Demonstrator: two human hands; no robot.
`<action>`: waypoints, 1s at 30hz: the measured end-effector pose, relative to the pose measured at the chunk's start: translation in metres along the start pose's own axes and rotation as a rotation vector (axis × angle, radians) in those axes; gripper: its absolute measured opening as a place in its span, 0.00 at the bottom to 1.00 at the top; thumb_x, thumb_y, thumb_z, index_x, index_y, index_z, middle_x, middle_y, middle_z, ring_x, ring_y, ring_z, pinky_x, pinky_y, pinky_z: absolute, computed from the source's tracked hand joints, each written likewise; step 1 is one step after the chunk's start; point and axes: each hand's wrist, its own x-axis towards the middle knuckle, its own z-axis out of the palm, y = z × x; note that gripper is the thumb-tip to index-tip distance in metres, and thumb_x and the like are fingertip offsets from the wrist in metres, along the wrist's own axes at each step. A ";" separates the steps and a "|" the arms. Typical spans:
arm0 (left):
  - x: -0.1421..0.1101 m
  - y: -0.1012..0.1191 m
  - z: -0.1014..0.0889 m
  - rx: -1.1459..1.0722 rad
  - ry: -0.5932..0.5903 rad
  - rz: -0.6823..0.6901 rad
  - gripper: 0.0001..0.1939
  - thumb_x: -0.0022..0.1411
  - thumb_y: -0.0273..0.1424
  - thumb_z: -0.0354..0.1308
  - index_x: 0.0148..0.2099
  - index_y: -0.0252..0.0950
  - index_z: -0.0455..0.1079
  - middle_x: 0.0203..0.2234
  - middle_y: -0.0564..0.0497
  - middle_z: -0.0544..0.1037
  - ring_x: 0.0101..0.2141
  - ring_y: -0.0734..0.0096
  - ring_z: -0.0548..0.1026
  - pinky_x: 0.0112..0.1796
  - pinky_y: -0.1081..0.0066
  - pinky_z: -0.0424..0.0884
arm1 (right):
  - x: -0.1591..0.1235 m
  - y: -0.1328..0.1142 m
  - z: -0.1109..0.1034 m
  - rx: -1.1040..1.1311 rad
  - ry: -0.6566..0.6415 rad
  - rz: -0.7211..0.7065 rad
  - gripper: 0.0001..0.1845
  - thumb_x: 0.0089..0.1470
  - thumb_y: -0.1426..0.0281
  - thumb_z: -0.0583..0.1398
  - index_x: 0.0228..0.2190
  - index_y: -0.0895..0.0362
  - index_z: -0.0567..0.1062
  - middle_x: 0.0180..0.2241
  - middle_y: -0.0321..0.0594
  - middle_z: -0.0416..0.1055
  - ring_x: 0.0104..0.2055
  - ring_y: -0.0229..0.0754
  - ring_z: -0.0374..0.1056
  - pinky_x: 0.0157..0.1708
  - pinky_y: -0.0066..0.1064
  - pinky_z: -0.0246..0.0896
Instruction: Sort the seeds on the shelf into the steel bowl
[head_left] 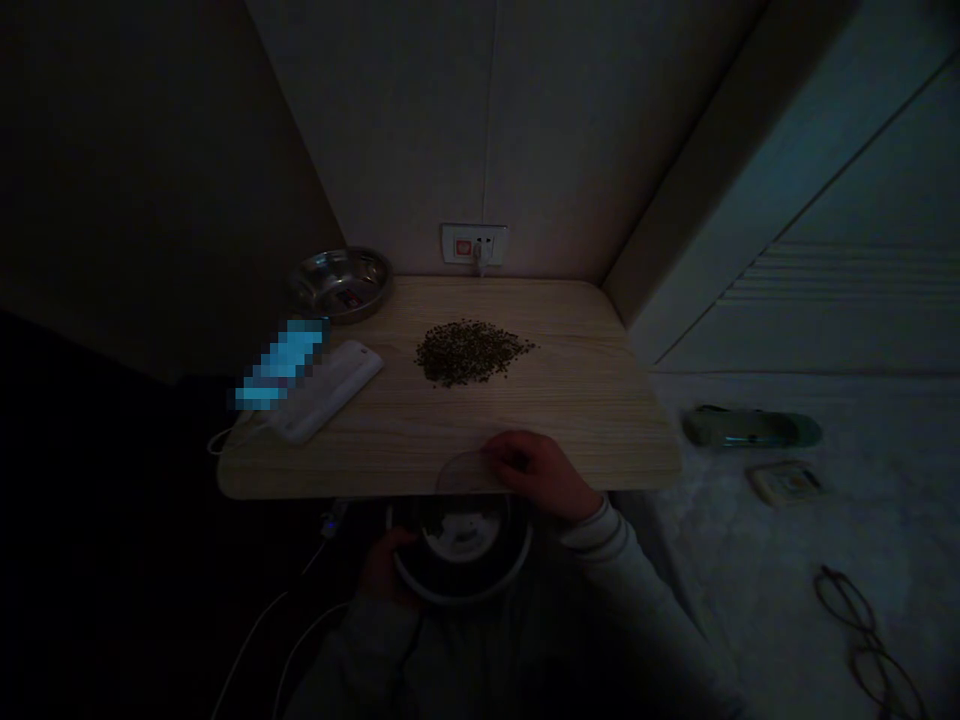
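My left hand (388, 568) grips the left rim of a round dark bowl (480, 596) with a pale edge, held just below the front of the table (360, 470). A white round area and a few dark bits show inside the bowl. Over the table's front edge, my right hand (544, 472) is closed with its fingers pinched on a thin, see-through curved piece (461, 472); its exact kind is hard to make out in the dim light. Farther back on the wood lies a loose pile of small dark seeds or beans (472, 352).
At the back left stands a shiny metal bowl (343, 285). A lit phone (281, 362) and a white power strip (330, 390) lie at the left. A wall socket (474, 245) is behind. On the bed are a green bottle (750, 428), a small box (787, 483) and glasses (862, 630).
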 end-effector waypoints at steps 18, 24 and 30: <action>-0.004 0.000 0.006 0.039 0.029 0.060 0.14 0.45 0.18 0.47 0.13 0.29 0.68 0.10 0.44 0.72 0.18 0.60 0.73 0.31 0.60 0.69 | 0.002 0.003 0.004 -0.058 0.023 0.001 0.11 0.45 0.72 0.55 0.34 0.58 0.71 0.26 0.36 0.68 0.28 0.35 0.62 0.29 0.25 0.56; -0.005 -0.001 0.003 0.049 0.019 0.074 0.14 0.45 0.18 0.48 0.12 0.30 0.67 0.09 0.45 0.71 0.14 0.65 0.70 0.27 0.65 0.69 | 0.017 -0.008 0.022 -0.252 0.112 0.099 0.07 0.47 0.67 0.56 0.30 0.57 0.69 0.23 0.36 0.68 0.25 0.35 0.62 0.26 0.25 0.53; 0.020 0.000 -0.019 0.074 0.078 0.116 0.12 0.41 0.19 0.50 0.15 0.39 0.66 0.08 0.52 0.70 0.22 0.57 0.74 0.31 0.61 0.69 | 0.039 -0.016 0.041 -0.503 0.246 0.174 0.08 0.49 0.64 0.54 0.25 0.56 0.66 0.19 0.35 0.66 0.23 0.37 0.61 0.23 0.26 0.47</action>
